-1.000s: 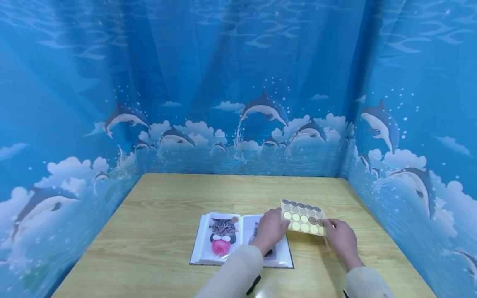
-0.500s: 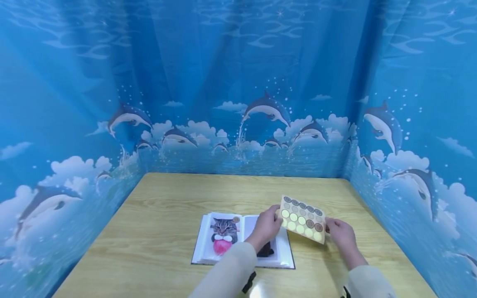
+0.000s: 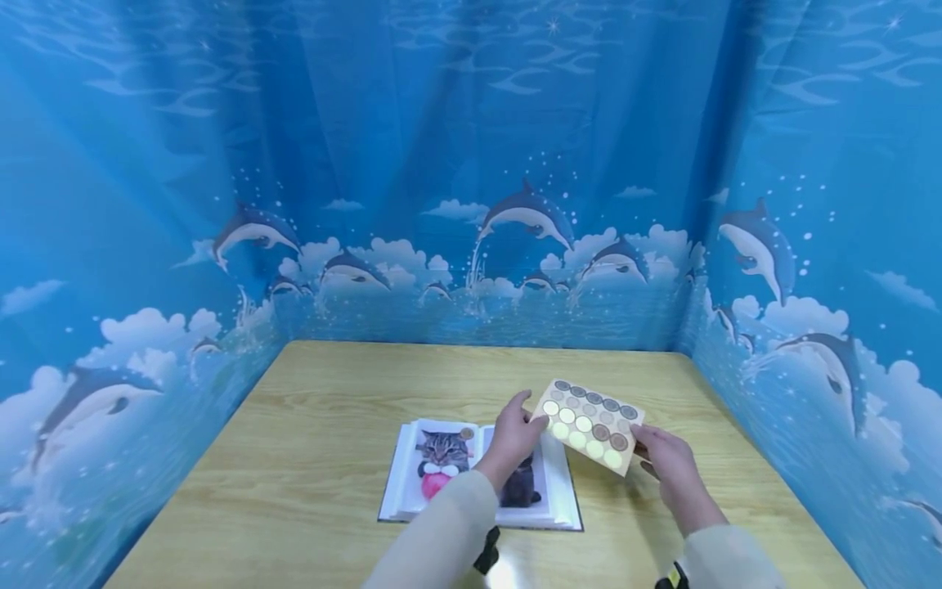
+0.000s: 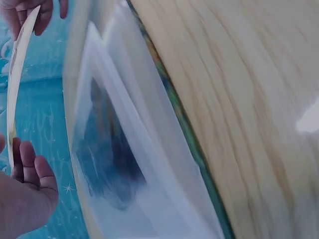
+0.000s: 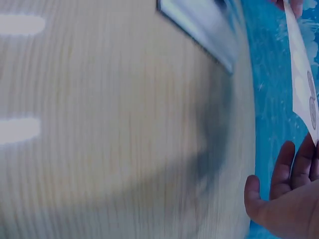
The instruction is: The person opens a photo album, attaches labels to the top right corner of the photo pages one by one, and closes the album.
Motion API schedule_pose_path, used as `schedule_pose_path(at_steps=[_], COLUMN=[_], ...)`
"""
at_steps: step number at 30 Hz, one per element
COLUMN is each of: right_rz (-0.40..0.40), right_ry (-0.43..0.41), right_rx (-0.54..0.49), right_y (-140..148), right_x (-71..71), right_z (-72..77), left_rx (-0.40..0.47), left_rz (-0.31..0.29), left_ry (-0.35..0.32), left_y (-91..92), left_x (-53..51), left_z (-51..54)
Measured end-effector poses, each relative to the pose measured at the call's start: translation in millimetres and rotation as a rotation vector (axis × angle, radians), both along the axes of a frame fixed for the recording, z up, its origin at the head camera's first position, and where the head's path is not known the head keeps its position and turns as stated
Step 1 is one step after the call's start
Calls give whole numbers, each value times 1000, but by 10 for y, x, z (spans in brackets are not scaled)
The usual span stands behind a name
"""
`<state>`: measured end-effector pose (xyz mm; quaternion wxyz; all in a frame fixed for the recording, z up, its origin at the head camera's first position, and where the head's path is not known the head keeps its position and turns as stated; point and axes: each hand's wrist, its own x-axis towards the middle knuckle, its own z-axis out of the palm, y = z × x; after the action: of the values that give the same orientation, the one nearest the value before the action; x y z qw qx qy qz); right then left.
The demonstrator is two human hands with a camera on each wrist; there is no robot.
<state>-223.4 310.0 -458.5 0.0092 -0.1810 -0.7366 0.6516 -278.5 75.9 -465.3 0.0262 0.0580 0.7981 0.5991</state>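
Note:
A cream sheet of round stickers (image 3: 589,425) is held tilted above the table, to the right of an open photo album (image 3: 562,491). Dark, brown and pale yellow circles run across it in rows. My left hand (image 3: 511,433) pinches its left edge with the thumb on top, over the album's right page. At the opposite edge, my right hand (image 3: 671,468) grips the sheet near its right side. Seen edge-on in the left wrist view, the sheet (image 4: 21,74) spans between both hands. In the right wrist view, the right hand (image 5: 294,199) has its fingers at the sheet's lower end.
The wooden table (image 3: 309,458) carries the album, whose left page shows a cat picture (image 3: 441,458) with a round brown sticker (image 3: 467,433) near its corner. A dark cat picture (image 3: 521,484) is on the right page. Blue dolphin-printed curtains (image 3: 441,204) surround the table.
Both hands have shifted slightly left with the sticker sheet. The sheet's tilt has changed, and more of the right page's cat picture shows.

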Motion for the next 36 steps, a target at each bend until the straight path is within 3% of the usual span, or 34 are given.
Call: schedule_pose_path(at_steps=[4, 8, 13, 17, 21, 29, 36], right_rz=[-48, -89, -127, -139, -133, -58, -28], right_ry=[35, 59, 84, 91, 85, 68, 44], right_rx=[-126, -199, -263, -299, -328, -292, -243], right_y=[-130, -238, -345, -420, -501, -609, -584], right_x=[8, 9, 0, -8, -15, 43, 95], right_z=[34, 71, 115, 137, 132, 62, -21], left_rx=[170, 276, 320, 313, 333, 408, 394], left_rz=[71, 81, 48, -15, -48, 79, 48], left_ry=[-89, -165, -230, -261, -264, -176, -152], left_y=[17, 42, 89, 146, 204, 217, 180], left_x=[-3, 39, 116, 199, 251, 195, 187], left_z=[17, 41, 29, 6, 7, 44, 34])
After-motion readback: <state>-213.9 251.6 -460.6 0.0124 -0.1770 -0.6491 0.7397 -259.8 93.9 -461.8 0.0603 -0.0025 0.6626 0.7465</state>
